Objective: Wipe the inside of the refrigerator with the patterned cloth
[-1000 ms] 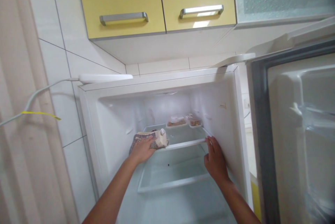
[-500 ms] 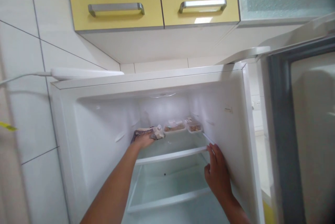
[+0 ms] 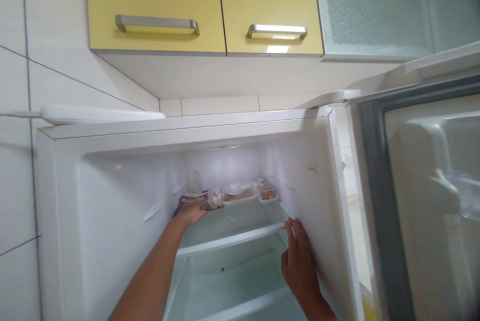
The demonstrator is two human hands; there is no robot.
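Left of frame centre, the dark-and-cream patterned soft packet (image 3: 212, 201) already lies on the white-rimmed glass shelf (image 3: 232, 222); my left hand (image 3: 190, 212) covers it, clamped or not I cannot tell. My right hand (image 3: 299, 256), thumb apart, touches this shelf.

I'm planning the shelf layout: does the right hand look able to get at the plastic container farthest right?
Probably yes, by reaching farther in: the right hand is at the front of the upper shelf, the container sits behind on the same side, and nothing visible blocks the way.
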